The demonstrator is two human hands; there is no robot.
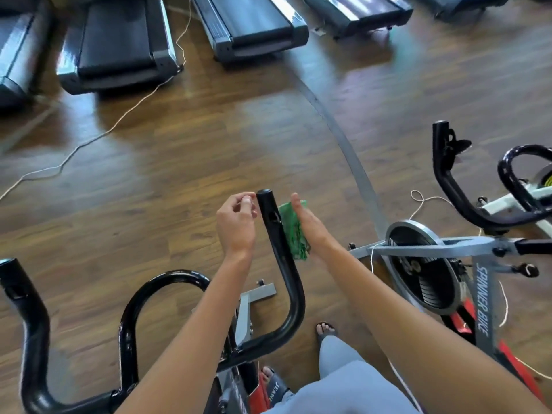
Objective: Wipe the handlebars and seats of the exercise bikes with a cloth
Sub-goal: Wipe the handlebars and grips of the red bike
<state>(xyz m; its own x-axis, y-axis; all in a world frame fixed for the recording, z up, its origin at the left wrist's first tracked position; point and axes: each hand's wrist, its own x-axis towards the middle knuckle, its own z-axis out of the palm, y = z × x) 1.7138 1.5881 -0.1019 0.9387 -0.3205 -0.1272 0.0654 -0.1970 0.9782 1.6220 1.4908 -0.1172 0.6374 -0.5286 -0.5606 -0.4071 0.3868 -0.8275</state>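
Observation:
The black handlebar [286, 273] of the bike in front of me rises to an upright right-hand tip at the centre of the view. A green cloth [294, 231] lies against the right side of that upright bar. My right hand [307, 225] presses it there with straight fingers. My left hand [237, 222] hovers just left of the bar's tip, fingers loosely curled with fingertips together, holding nothing that I can see. The handlebar's left end [18, 282] stands at the far left. No seat is in view.
A second bike marked "Spinner Bike" [484, 297] with a grey flywheel [418, 264] stands at the right, its black handlebar [466, 186] behind. Several treadmills [119, 46] line the far edge. White cords [89, 141] trail over the wooden floor. My feet [327, 330] are beside the bike.

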